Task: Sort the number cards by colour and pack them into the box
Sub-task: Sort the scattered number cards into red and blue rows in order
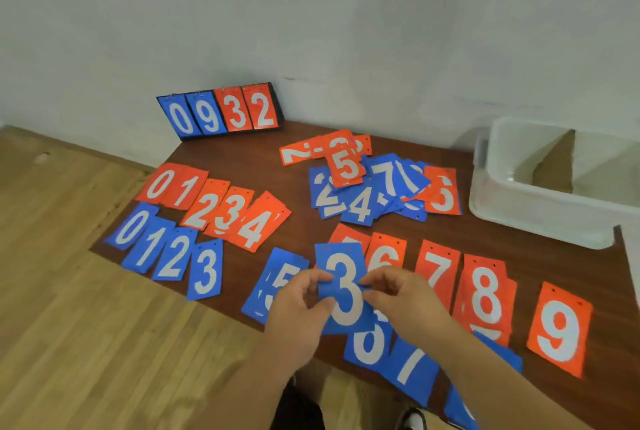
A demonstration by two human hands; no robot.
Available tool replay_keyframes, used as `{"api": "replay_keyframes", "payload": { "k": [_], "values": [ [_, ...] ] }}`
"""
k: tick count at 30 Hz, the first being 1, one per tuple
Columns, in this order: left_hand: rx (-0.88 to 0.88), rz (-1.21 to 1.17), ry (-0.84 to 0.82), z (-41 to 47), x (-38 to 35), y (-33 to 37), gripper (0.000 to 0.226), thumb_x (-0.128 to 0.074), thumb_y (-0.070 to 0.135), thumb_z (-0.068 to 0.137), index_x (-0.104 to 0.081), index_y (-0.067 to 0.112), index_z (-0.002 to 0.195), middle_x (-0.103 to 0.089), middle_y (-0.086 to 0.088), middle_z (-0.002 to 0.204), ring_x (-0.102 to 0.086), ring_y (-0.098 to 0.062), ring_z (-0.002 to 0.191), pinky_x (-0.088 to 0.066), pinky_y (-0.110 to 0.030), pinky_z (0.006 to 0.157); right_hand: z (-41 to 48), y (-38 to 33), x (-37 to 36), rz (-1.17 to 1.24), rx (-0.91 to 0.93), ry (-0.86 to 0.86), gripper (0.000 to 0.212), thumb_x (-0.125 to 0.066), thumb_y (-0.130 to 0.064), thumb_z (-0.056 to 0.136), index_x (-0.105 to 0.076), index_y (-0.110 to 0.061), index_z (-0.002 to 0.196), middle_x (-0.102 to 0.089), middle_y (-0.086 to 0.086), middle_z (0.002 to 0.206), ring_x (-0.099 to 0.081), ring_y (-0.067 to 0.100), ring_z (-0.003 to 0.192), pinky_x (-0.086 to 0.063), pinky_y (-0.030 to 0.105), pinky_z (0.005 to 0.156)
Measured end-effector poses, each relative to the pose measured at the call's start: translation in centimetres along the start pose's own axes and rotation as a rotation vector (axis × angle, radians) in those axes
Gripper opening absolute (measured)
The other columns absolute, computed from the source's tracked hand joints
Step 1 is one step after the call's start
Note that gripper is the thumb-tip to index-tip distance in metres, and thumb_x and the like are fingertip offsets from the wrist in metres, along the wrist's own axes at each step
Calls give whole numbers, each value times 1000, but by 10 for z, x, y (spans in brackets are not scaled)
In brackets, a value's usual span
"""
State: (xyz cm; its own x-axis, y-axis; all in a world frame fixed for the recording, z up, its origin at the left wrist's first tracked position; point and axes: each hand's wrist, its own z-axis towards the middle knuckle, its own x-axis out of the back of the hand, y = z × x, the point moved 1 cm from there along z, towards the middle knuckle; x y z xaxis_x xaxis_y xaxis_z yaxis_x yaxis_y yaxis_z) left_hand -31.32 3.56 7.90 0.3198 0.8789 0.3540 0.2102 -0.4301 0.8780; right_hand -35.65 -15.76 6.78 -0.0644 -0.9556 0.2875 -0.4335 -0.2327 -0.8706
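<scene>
1. The person holds a thin, flat blue card with a white 3 [346,294] above the near middle of the dark brown wooden table [242,155]. It covers most of a red card [348,239] behind it, so that number can't be read.
2. The left hand [301,308] pinches the card's left edge, with the fingers [320,276] curled onto it. The right hand [398,294] pinches the right edge the same way.
3. The blue cards under the right forearm [412,367] are partly covered. One runs off the bottom of the view.
4. A white translucent plastic box [502,211] sits at the far right, cut off by the frame. A brown cardboard divider [557,166] stands inside it.
5. In the mixed heap of red and blue cards [374,187] everything overlaps, and several digits are unreadable.
6. The overlapping red row 0–4 [207,201] and blue row 0–3 [162,249] lie on the left. The blue ones sit right at the table's edge.
7. The red 6–9 cards [485,291] lie to the right, with a strip of bare wood between them and the heap.
</scene>
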Motion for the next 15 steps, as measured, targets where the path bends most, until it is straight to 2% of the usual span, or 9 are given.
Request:
{"api": "replay_keyframes", "payload": {
  "k": [2,5,7,9,11,15],
  "values": [
    [0,23,22,8,21,-4,31,-71,7,88,-68,35,99,-70,13,97,-66,-5,87,-55,-27,77,9,-14,-17,-38,9,-2,13,-72,-18,90,-72,-30,90,-74,-4,85,-71,23,80,-60,41,74],
    [15,35,29,26,73,-18,26,-71,11,90,-66,34,100,-69,14,100,-65,-3,86,-58,-30,77,35,-40,-66,-87,44,-4,15,-72,-17,90,-71,-31,91,-72,-3,85,-69,20,74,-59,40,70],
    [-1,84,32,42,113,-30,26,-72,12,90,-65,35,100,-68,11,98,-64,-4,86,-56,-26,75,52,-58,-103,-136,59,10,18,-74,-17,88,-69,-34,92,-68,-7,87,-66,13,74,-58,32,68],
    [6,121,38,58,155,-45,27,-71,12,89,-65,35,101,-64,9,92,-60,-3,79,-48,-17,65,71,-74,-144,-180,77,5,21,-76,-16,86,-68,-34,93,-66,-10,86,-62,6,70,-53,22,61],
    [28,176,30,76,193,-64,29,-69,12,90,-63,35,106,-58,13,91,-59,-2,78,-45,-16,63,92,-86,-186,-221,74,-32,21,-76,-16,85,-67,-33,94,-64,-10,82,-58,2,64,-46,16,56],
    [59,356,-13,108,246,-102,30,-65,17,93,-54,39,111,-56,15,97,-58,-2,81,-43,-12,58,132,-92,-255,-309,31,-77,25,-77,-20,84,-63,-37,97,-63,-10,84,-60,6,77,-48,20,67]
  ]
}}
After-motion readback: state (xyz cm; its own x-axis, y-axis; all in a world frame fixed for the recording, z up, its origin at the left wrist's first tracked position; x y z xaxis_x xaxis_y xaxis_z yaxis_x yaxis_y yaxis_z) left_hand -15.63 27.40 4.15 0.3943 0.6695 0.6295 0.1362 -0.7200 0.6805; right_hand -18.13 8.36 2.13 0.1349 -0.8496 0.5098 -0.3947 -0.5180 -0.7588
